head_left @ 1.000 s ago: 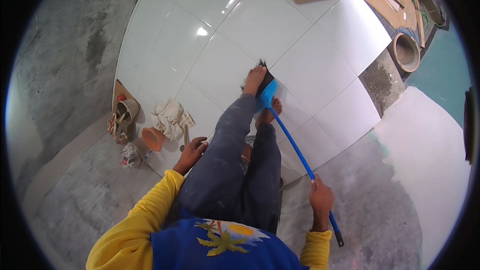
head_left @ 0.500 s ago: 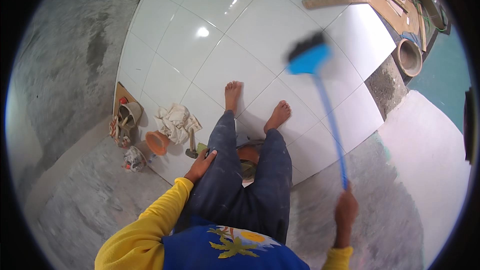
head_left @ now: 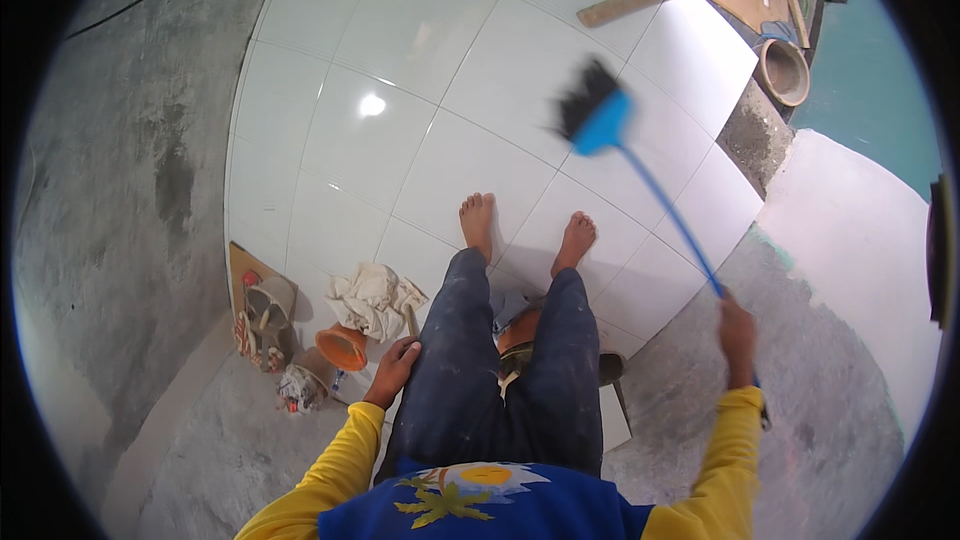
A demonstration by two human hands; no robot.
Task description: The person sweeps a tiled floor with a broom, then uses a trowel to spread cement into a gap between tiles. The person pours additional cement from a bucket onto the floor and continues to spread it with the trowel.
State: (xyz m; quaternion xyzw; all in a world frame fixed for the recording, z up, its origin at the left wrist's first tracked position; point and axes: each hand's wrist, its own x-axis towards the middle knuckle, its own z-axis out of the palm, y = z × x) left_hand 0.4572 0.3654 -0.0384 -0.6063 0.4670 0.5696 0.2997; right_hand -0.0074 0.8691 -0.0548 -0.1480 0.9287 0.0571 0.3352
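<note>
My right hand is closed round the blue handle of a broom, out to my right. The handle slants forward and left to a bright blue head with black bristles, smeared slightly by motion. The head is over the white tiles ahead of my feet; I cannot tell whether the bristles touch them. My left hand lies against my left thigh, holding nothing visible, its fingers partly hidden. Close by it are a crumpled off-white cloth and an orange bucket.
At the left wall stand a grey bucket with tools and a dirty bag. An orange container shows between my legs. At the far right are a wooden plank and a round basin. Rough grey concrete borders the tiles.
My right hand has moved forward and to the right with the broom. The broom head has shifted slightly left, and the handle slants more. The view has shifted; my left hand stays at my thigh.
</note>
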